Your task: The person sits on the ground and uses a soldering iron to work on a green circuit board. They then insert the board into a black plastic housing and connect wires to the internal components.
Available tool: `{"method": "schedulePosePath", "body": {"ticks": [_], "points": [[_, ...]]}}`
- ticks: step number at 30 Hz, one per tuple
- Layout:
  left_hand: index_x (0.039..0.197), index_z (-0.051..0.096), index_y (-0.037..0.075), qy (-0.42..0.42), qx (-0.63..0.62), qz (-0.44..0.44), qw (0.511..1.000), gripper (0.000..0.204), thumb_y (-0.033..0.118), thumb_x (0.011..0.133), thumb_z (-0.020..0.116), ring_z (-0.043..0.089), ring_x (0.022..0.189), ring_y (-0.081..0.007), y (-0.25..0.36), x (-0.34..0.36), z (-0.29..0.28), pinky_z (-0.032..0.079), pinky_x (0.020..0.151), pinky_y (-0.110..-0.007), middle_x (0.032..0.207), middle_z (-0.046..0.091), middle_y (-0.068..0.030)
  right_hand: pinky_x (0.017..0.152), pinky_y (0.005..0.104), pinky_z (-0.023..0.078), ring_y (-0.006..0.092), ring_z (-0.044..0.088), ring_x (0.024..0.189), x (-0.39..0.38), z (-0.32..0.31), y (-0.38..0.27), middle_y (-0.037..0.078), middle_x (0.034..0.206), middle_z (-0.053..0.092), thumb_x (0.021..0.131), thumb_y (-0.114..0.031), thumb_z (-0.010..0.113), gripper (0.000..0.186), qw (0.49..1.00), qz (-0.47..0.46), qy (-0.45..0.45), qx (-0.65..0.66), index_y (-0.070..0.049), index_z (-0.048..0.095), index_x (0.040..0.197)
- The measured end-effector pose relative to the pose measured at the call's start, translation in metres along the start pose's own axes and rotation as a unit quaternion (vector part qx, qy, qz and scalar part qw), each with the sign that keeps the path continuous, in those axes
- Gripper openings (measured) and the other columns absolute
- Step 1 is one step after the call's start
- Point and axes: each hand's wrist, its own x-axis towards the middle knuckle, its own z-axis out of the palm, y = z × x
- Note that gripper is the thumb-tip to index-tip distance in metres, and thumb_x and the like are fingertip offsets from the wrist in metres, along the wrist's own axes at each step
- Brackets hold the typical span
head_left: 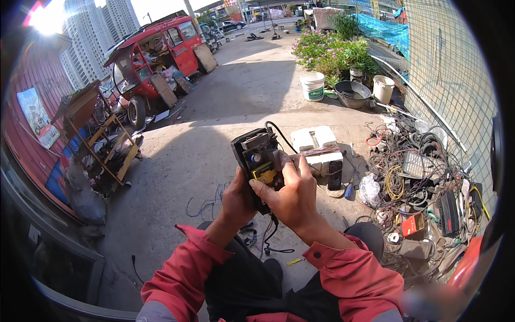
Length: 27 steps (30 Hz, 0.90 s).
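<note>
Above my knees I hold a black, box-shaped electrical device (pixel 247 147) with its inside showing. A yellow part (pixel 264 173) and a small round bluish piece sit within its casing. One black cord (pixel 276 129) loops from its top, and another hangs from its bottom end. My left hand (pixel 236 201) is wrapped round the device's left side and underside. My right hand (pixel 294 196) is closed on its right side, with the thumb by the yellow part; the right fingertips are partly hidden.
White foam blocks (pixel 314 139) lie ahead, beside a blue-handled screwdriver (pixel 350 189). A tangle of cables (pixel 397 180) spreads along the right, with a red box (pixel 412 226). Buckets (pixel 313 87) and flowers stand farther off. A red van (pixel 185 56) and wooden frame (pixel 115 153) are left.
</note>
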Motion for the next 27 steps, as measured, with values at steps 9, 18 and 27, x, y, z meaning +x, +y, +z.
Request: {"method": "schedulePosePath", "body": {"ticks": [9, 18, 27], "points": [[0.142, 0.042, 0.007, 0.059, -0.106, 0.050, 0.991, 0.060, 0.050, 0.104, 0.027, 0.054, 0.123, -0.0315, -0.049, -0.021, -0.021, 0.043, 0.105, -0.045, 0.137, 0.053, -0.0156, 0.067, 0.0431, 0.053, 0.0364, 0.065, 0.084, -0.029, 0.010, -0.002, 0.021, 0.102, 0.056, 0.072, -0.036, 0.083, 0.066, 0.999, 0.025, -0.028, -0.018, 0.009, 0.056, 0.112], [0.136, 0.049, 0.008, 0.153, -0.042, 0.080, 0.984, 0.059, 0.051, 0.104, 0.025, 0.059, 0.116, -0.0275, -0.076, -0.025, -0.019, 0.046, 0.101, -0.041, 0.128, 0.060, -0.0123, 0.069, 0.0418, 0.054, 0.0342, 0.064, 0.087, -0.040, 0.016, 0.013, 0.018, 0.104, 0.056, 0.071, -0.034, 0.083, 0.066, 0.996, 0.044, -0.068, -0.030, 0.005, 0.055, 0.116], [0.136, 0.049, 0.007, 0.130, -0.120, 0.075, 0.981, 0.059, 0.050, 0.104, 0.025, 0.058, 0.117, -0.0283, -0.084, -0.027, -0.030, 0.046, 0.101, -0.042, 0.130, 0.059, -0.0134, 0.065, 0.0396, 0.054, 0.0319, 0.065, 0.085, -0.043, 0.018, 0.018, 0.016, 0.103, 0.056, 0.071, -0.035, 0.083, 0.066, 0.996, 0.031, -0.080, -0.040, 0.005, 0.057, 0.116]]}}
